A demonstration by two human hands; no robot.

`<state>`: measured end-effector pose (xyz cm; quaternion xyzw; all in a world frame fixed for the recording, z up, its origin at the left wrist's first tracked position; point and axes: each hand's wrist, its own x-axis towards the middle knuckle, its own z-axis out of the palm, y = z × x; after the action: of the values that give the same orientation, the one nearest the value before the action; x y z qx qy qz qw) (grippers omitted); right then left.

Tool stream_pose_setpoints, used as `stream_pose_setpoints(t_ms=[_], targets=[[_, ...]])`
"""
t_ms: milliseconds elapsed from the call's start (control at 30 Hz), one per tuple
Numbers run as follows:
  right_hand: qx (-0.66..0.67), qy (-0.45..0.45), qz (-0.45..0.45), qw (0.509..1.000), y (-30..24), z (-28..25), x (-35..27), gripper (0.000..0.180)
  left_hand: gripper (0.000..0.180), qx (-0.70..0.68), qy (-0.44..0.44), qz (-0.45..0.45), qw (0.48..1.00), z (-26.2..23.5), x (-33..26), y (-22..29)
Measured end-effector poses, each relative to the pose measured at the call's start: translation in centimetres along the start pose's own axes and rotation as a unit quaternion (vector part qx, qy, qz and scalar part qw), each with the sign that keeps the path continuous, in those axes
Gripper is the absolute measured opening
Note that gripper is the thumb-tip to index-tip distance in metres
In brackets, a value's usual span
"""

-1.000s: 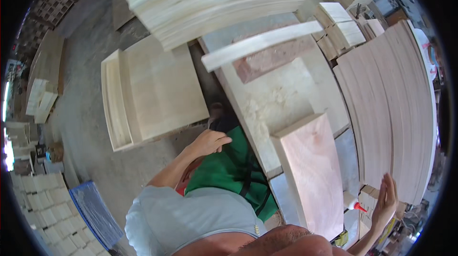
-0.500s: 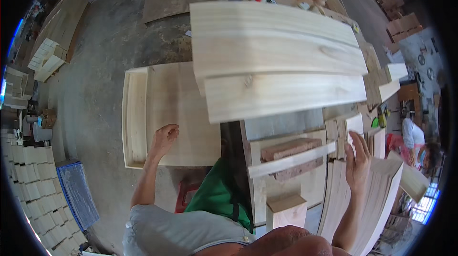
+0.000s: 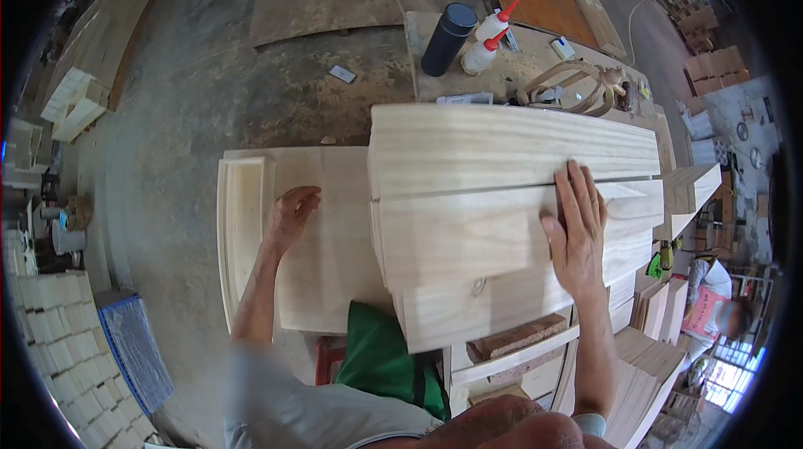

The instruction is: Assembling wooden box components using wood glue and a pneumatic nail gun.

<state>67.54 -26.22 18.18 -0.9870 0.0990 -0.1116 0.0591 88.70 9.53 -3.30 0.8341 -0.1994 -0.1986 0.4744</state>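
Note:
Pale wooden boards point(image 3: 468, 231) lie in an overlapping stack in front of me. My right hand point(image 3: 577, 231) rests flat on their right part, fingers spread across the gap between two upper boards. Left of the stack is a broad wooden panel point(image 3: 322, 282), with a shallow wooden tray-like frame point(image 3: 242, 240) along its left side. Over that panel, close to the frame, hovers my left hand point(image 3: 294, 208), its fingers drawn together and nothing visible in them. The stack hides part of the panel and of the bench under it.
Beyond the boards, a bench holds a dark cylinder flask point(image 3: 449, 39), two white bottles with red tips point(image 3: 483, 54) and wooden rings point(image 3: 569, 85). A reddish block point(image 3: 519, 336) shows below the stack. More boards point(image 3: 636, 374) stand at right, near another person point(image 3: 711, 307).
My right hand has come from the wood pieces at the right onto the top of the boards. The boards appear lower in view, and more of the far bench shows. My left hand stays over the panel.

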Motion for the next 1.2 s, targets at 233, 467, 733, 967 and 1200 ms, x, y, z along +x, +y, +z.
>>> stream_pose_setpoints(t_ms=[233, 467, 733, 967, 1200], targets=[[-0.015, -0.034, 0.029, 0.999, -0.2, -0.3, 0.1, 0.055, 0.024, -0.107, 0.012, 0.016, 0.994, 3.4, 12.2, 4.5], [0.0, -0.041, 0.035, 0.999, 0.3, -0.1, 0.0, 0.058, 0.025, -0.239, -0.099, -0.009, 0.966, 4.6, 19.3, 7.7], [0.012, -0.044, 0.035, 0.998, 0.2, -0.1, 0.3, 0.058, 0.04, -0.008, -0.269, 0.164, 0.949, 9.7, 25.1, 14.1], [0.011, -0.041, 0.06, 0.997, 0.1, -0.4, -0.3, 0.061, 0.078, 0.237, -0.218, 0.224, 0.92, 18.2, 26.4, 11.2], [0.023, -0.056, 0.031, 0.998, 0.5, -0.1, 1.0, 0.06, 0.065, 0.286, -0.38, 0.21, 0.854, 24.6, 29.9, 8.4]])
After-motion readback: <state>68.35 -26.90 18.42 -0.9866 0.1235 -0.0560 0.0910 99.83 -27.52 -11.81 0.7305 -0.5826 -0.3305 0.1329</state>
